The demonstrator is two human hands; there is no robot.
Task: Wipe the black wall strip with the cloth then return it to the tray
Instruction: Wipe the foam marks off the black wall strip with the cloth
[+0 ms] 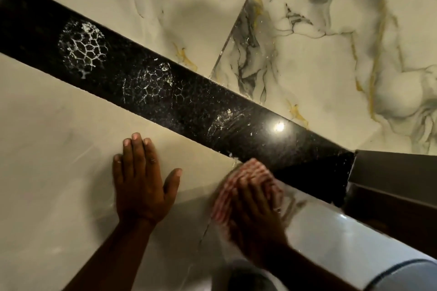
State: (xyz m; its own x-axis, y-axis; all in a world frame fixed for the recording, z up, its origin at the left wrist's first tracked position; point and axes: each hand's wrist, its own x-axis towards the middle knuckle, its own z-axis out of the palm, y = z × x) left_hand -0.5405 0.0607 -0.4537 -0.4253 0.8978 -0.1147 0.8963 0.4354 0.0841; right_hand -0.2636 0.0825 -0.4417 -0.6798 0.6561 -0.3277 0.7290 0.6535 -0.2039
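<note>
Two bare forearms enter from the bottom edge. Left hand (142, 184): flat, fingers extended and together, thumb spread, palm pressed against the plain cream tile (54, 172) below the strip; it grasps nothing. Right hand (255, 215): motion-blurred, fingers laid over the cloth (248, 177), pressing it to the wall; whether the fingers curl around the fabric cannot be told. Cloth: soft, bunched, with a pink-and-white striped or checked weave, lying at the lower edge of the black wall strip (189, 101), its upper end touching that edge.

Black wall strip: a long, straight, glossy band of speckled black stone, its long axis running diagonally from upper left to lower right. Its surface carries three patches of white residue (81, 47) in a honeycomb-like net, strongest at the left and fainter toward the right, and one bright reflected light spot (279, 126). Above the strip, polished marble-patterned tiles (331, 42) with grey and gold veins. At the right end, a dark box-shaped fixture (392, 179) abuts the strip. No writing or label is legible.
</note>
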